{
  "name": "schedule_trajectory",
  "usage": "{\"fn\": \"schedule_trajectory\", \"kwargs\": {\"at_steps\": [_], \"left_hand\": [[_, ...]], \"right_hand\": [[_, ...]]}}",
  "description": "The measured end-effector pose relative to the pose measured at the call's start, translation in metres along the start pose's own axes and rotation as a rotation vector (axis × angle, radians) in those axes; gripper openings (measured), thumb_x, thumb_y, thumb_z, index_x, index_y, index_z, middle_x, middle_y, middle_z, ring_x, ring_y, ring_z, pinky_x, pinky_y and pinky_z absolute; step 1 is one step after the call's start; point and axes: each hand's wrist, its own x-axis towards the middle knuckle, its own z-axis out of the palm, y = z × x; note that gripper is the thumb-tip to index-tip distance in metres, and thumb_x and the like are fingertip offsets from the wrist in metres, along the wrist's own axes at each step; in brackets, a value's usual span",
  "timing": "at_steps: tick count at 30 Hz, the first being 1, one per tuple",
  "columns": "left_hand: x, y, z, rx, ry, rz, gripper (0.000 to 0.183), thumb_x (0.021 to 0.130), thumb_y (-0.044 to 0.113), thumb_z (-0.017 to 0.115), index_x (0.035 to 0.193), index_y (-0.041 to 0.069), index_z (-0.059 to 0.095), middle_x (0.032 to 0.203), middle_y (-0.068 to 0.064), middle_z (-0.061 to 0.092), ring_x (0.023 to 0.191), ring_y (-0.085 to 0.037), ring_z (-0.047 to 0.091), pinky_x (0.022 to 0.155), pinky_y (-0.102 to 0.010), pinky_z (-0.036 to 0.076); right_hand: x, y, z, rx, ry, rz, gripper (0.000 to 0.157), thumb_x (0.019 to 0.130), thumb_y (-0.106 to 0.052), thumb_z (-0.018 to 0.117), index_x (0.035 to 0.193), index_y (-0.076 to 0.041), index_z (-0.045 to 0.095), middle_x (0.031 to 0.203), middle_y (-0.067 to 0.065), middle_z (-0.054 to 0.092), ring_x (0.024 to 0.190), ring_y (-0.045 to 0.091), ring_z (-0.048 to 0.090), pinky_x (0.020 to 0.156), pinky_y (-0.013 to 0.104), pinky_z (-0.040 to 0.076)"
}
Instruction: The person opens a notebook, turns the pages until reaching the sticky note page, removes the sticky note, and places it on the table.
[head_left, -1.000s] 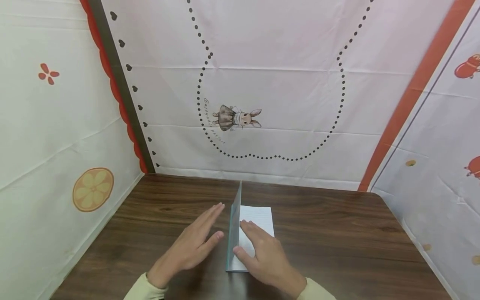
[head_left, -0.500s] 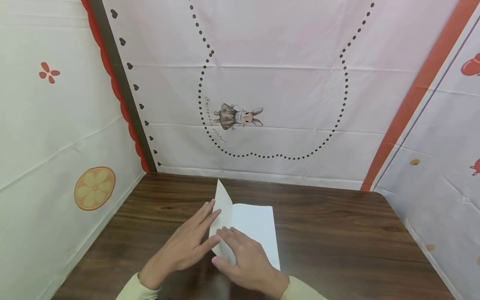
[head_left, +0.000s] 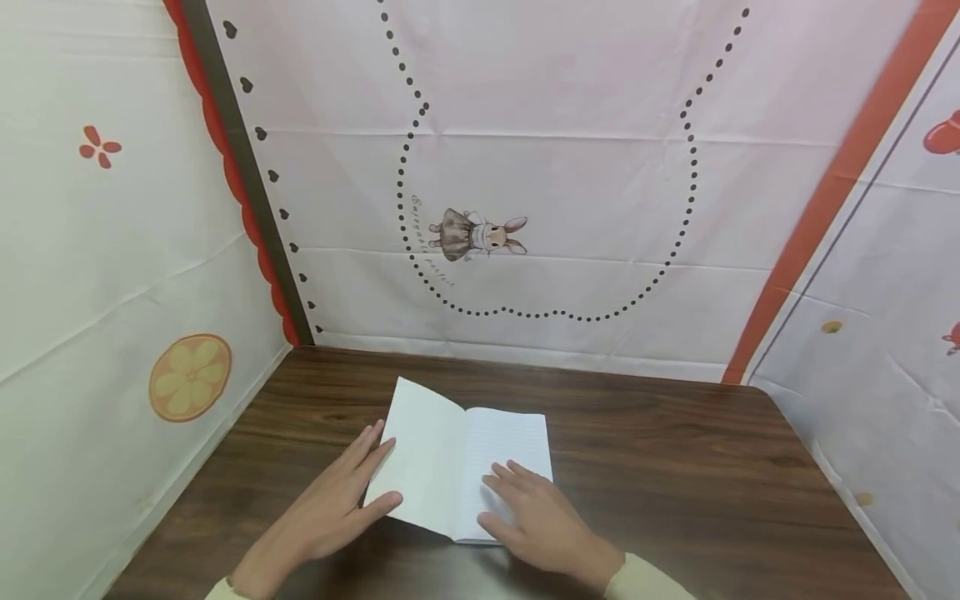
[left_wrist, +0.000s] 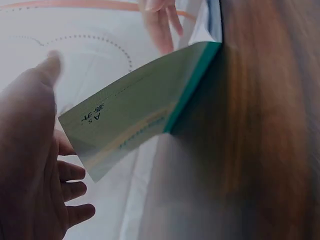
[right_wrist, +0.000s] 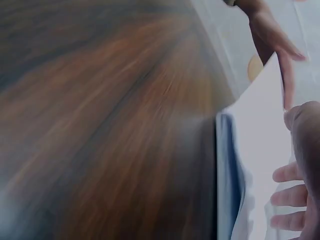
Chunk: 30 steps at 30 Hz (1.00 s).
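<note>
As I look down past the person's arms, a notebook (head_left: 461, 467) lies opened out near the middle of the dark wood-grain tabletop (head_left: 660, 467), toward the front edge. Its cover (head_left: 420, 458), pale on the inside, slants up off the wood on the person's left; seen from beneath, the outer face is greenish, with small dark characters and a teal strip along the spine (left_wrist: 192, 87).

The left hand (head_left: 330, 500) is at the cover's outer edge, fingers straight and thumb held apart from them, gripping nothing. Fingertips and edge overlap from where I stand, so I can't tell whether they touch. Over the lined page (head_left: 510, 437) is the right hand (head_left: 536, 512), fingers extended and slightly spread, with nothing grasped; whether it rests on the paper I can't say.

Pale yellow sleeves (head_left: 648, 579) show at both wrists. Behind the tabletop hangs a white cloth (head_left: 570, 208) printed with a sideways rabbit (head_left: 476, 235) in a skirt, and to the left is a printed orange slice (head_left: 190, 377).
</note>
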Motion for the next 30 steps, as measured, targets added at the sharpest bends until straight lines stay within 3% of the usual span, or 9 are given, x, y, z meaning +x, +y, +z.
{"fn": "schedule_trajectory", "kwargs": {"at_steps": [6, 11, 16, 24, 30], "left_hand": [[-0.006, -0.017, 0.01, 0.058, -0.044, -0.013, 0.09, 0.093, 0.068, 0.06, 0.152, 0.002, 0.046, 0.167, -0.018, 0.024, 0.153, -0.042, 0.025, 0.116, -0.061, 0.035], [-0.009, -0.027, 0.022, 0.054, -0.088, 0.002, 0.088, 0.094, 0.06, 0.064, 0.151, -0.003, 0.044, 0.166, -0.025, 0.021, 0.152, -0.047, 0.021, 0.119, -0.063, 0.027], [-0.011, -0.034, 0.03, -0.008, -0.147, -0.013, 0.086, 0.094, 0.053, 0.069, 0.153, -0.003, 0.042, 0.165, -0.028, 0.021, 0.151, -0.048, 0.022, 0.119, -0.065, 0.026], [-0.008, -0.041, 0.034, -0.113, -0.241, -0.056, 0.086, 0.095, 0.056, 0.064, 0.153, -0.002, 0.041, 0.163, -0.029, 0.026, 0.15, -0.051, 0.022, 0.118, -0.068, 0.022], [-0.004, -0.042, 0.036, -0.118, -0.272, -0.059, 0.089, 0.094, 0.059, 0.063, 0.153, -0.003, 0.041, 0.164, -0.028, 0.024, 0.151, -0.05, 0.02, 0.119, -0.068, 0.02]], "right_hand": [[-0.014, 0.021, 0.001, 0.02, -0.076, 0.047, 0.052, 0.105, -0.05, 0.05, 0.138, -0.014, 0.064, 0.148, 0.01, 0.058, 0.141, 0.034, 0.049, 0.112, 0.061, 0.04], [-0.024, 0.032, 0.0, 0.011, -0.12, 0.052, 0.053, 0.104, -0.052, 0.051, 0.138, -0.014, 0.065, 0.149, 0.011, 0.056, 0.141, 0.035, 0.048, 0.113, 0.062, 0.039], [-0.032, 0.04, -0.003, 0.035, -0.165, 0.061, 0.053, 0.103, -0.052, 0.053, 0.141, -0.015, 0.063, 0.153, 0.009, 0.052, 0.144, 0.034, 0.045, 0.113, 0.065, 0.036], [-0.043, 0.052, -0.004, 0.006, -0.153, 0.006, 0.057, 0.103, -0.053, 0.053, 0.145, -0.016, 0.059, 0.156, 0.008, 0.049, 0.147, 0.032, 0.041, 0.117, 0.059, 0.035], [-0.049, 0.058, -0.004, 0.004, -0.145, 0.009, 0.062, 0.102, -0.057, 0.051, 0.145, -0.013, 0.058, 0.157, 0.008, 0.048, 0.148, 0.03, 0.04, 0.117, 0.055, 0.035]]}}
